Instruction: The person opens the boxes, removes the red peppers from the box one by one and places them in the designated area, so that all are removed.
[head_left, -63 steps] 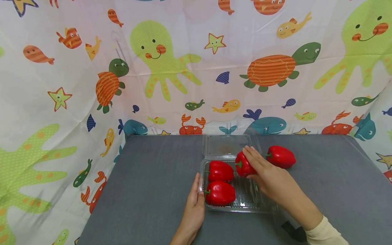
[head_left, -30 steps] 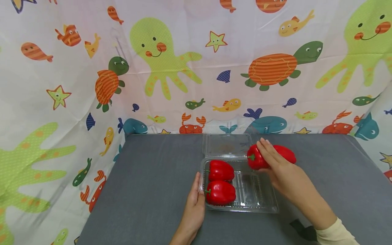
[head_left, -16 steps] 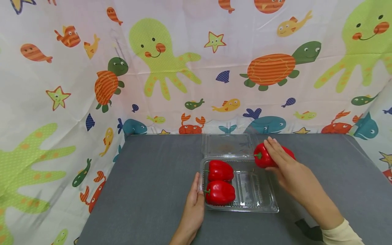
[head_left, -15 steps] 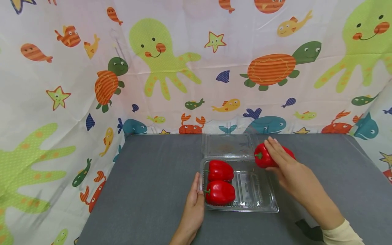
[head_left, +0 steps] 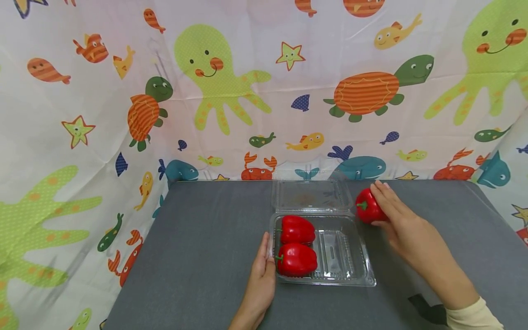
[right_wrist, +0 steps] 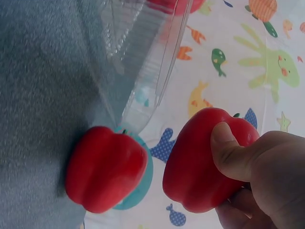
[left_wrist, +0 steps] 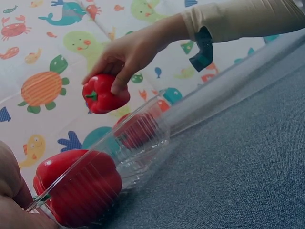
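My right hand (head_left: 416, 233) grips a red bell pepper (head_left: 368, 206) just right of the clear plastic container (head_left: 365, 270). In the right wrist view this held pepper (right_wrist: 205, 162) is raised, thumb on its side, and another red pepper (right_wrist: 106, 169) rests on the table near the container's corner; in the head view that one is hidden. Two red peppers, a rear one (head_left: 297, 230) and a front one (head_left: 296, 260), lie in the container's left half, stems leftward. My left hand (head_left: 257, 286) holds the container's left edge, its fingers along the outer wall.
The container's clear lid (head_left: 307, 196) lies folded back behind it on the grey table (head_left: 198, 256). A cloth curtain (head_left: 247, 105) printed with sea animals hangs behind and at the left of the table.
My right hand has moved right with its pepper, from above the container to beyond its right edge, now covering the pepper on the table in the head view. My left hand stays at the container.
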The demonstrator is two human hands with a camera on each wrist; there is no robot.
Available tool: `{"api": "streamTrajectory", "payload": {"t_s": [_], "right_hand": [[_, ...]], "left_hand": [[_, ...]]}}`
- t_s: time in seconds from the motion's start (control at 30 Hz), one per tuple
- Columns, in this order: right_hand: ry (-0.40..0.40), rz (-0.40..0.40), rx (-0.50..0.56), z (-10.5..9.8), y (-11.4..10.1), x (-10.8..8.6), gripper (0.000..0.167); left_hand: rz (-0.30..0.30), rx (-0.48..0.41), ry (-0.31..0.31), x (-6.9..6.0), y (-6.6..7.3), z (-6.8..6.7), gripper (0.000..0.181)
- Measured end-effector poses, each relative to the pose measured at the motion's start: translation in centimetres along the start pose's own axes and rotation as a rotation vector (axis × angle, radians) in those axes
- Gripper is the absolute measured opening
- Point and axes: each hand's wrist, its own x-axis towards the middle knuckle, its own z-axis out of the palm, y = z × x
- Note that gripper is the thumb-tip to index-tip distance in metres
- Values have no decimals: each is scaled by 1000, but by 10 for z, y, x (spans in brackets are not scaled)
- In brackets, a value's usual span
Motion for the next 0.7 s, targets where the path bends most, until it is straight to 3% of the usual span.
{"api": "streamTrajectory", "payload": {"t_s": [0.53, 0.7], "right_hand": [[10, 58, -42, -8, 22, -4, 121], [5, 75, -46, -8, 28, -7, 116]], "left_hand": [[2, 12, -1, 0, 2, 0, 67], [44, -2, -26, -1, 1, -1, 65]]}}
